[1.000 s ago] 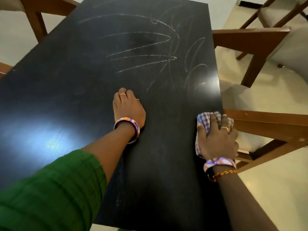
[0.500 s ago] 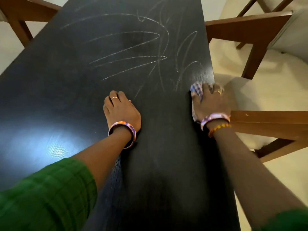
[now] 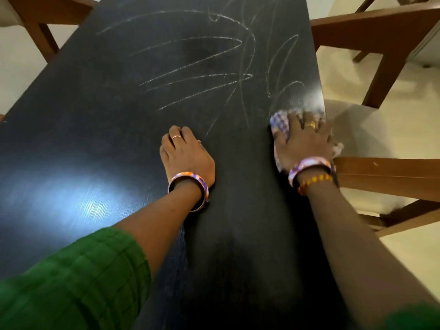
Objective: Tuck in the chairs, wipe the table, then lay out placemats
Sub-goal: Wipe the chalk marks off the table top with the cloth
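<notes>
Since the earlier frames my right hand (image 3: pixel 303 141) had slid the cloth (image 3: pixel 279 122) away from me along the table's (image 3: pixel 83 115) right edge, from beside the near chair's rail up to the foot of the chalk marks (image 3: pixel 197 67); my left hand (image 3: pixel 187 156) had stayed in place.

From the head camera, my right hand lay palm down, fingers spread and pressing the checked cloth flat against the tabletop at the right edge, arm stretched nearly straight. My left hand rested mid-table on its outer edge, fingers curled loosely under and holding nothing, the forearm running back to a green sleeve (image 3: pixel 71 282).

I counted two hands, one cloth and one table. Parts of three wooden chairs showed: one at the far left corner (image 3: pixel 47 10), one at the far right (image 3: pixel 381 36) and one near my right wrist (image 3: pixel 392 177). Each wrist wore one patterned bangle, the right also a beaded thread, and each hand one ring.

Most of the cloth was hidden beneath my palm and blurred. All the chairs were cut off by the frame. The table's far and near ends lay out of view.
</notes>
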The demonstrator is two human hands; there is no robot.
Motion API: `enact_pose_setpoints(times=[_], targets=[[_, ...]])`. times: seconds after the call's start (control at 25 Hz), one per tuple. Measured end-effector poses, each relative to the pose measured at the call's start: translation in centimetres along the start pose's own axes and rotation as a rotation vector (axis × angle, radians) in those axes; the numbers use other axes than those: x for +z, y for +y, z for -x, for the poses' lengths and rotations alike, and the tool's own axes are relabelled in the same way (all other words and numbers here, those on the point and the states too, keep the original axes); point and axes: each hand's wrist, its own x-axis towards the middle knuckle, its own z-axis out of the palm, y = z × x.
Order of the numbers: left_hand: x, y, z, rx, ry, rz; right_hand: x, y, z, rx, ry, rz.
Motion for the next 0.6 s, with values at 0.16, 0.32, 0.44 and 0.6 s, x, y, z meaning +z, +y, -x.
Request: enact_pose_setpoints(times=[0.16,0.32,0.44,0.6], targets=[[-0.3,0.0,-0.2,0.003,-0.007,0.007,0.6,-2.5,7.0,-0.103,0.064,0.096],[-0.1,0.0,-0.2,0.014,0.005,0.002,-0.1,-3.6,-3.6,-0.022,0.026,0.033],[0.0,-0.1,-0.2,0.006,0.01,0.006,0.4,-4.6,-3.6,-0.085,0.0,-0.005],[-0.1,-0.1,0.0,0.019,0.005,-0.001,0.7,-2.4,7.1,-0.23,0.098,0.017]])
